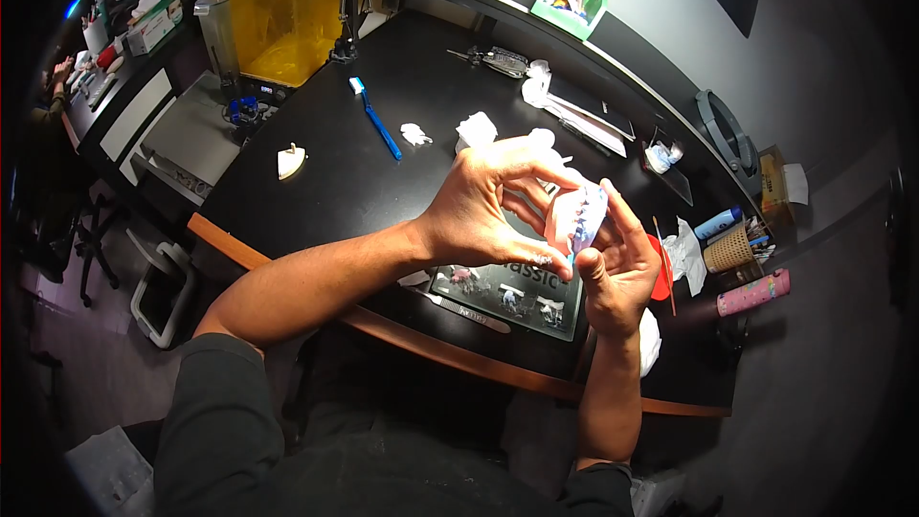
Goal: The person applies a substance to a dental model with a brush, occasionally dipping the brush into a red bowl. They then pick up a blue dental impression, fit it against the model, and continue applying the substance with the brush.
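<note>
A small dental model, pinkish on one side and bluish on the other, is held up between both hands above a dark board with printed letters. My left hand reaches in from the left, its thumb and fingers closed on the model's left side. My right hand grips the right side between thumb and fingers. White specks show on my left thumb. Small pieces of material lie on the board, and a grey-handled knife rests along its near edge.
On the black desk lie a blue toothbrush, a pale model piece and crumpled tissue. A yellow-covered machine stands back left. At right are a wicker cup and pink cylinder. Another person's hand shows far left.
</note>
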A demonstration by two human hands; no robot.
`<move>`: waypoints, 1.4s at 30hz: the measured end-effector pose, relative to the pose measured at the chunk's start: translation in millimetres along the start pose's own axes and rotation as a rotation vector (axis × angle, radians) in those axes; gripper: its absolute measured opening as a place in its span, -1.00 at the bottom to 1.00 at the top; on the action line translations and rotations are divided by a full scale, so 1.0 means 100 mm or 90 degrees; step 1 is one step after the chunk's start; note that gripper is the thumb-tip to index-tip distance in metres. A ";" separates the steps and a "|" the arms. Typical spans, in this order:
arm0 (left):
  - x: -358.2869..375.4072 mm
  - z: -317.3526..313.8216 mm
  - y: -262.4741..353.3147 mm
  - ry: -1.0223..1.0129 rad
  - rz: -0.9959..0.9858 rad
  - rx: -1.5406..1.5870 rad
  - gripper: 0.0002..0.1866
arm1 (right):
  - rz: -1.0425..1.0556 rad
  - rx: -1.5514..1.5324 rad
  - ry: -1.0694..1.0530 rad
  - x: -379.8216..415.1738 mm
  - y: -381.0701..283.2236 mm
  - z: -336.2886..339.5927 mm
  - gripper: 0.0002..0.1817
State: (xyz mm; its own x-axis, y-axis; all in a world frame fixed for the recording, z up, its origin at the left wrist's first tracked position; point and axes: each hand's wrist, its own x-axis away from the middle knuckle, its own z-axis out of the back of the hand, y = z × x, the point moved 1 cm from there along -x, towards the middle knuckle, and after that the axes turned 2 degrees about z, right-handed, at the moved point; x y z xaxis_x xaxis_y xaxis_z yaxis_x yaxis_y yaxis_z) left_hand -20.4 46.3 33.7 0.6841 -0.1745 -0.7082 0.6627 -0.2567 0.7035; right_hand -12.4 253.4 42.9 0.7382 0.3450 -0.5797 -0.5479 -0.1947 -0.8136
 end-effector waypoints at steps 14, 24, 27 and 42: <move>0.00 0.02 -0.05 -0.003 -0.046 -0.026 -0.28 | 0.019 0.016 0.003 0.00 0.04 0.01 -0.09; 0.01 0.02 -0.08 -0.004 -0.029 -0.014 -0.29 | 0.019 0.011 0.001 0.00 0.04 0.01 -0.10; 0.02 0.02 -0.08 -0.004 -0.023 -0.007 -0.30 | 0.012 0.009 0.002 0.00 0.03 -0.01 -0.10; 0.02 0.02 -0.11 0.003 -0.046 -0.022 -0.29 | -0.011 -0.007 -0.002 0.01 0.05 0.01 -0.11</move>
State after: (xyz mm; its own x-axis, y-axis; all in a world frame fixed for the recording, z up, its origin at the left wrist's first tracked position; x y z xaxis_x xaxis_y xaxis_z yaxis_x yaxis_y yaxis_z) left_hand -27.3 46.8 24.5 0.6359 -0.1517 -0.7567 0.7203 -0.2355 0.6525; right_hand -14.3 254.1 38.4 0.7465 0.3508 -0.5654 -0.5310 -0.1981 -0.8239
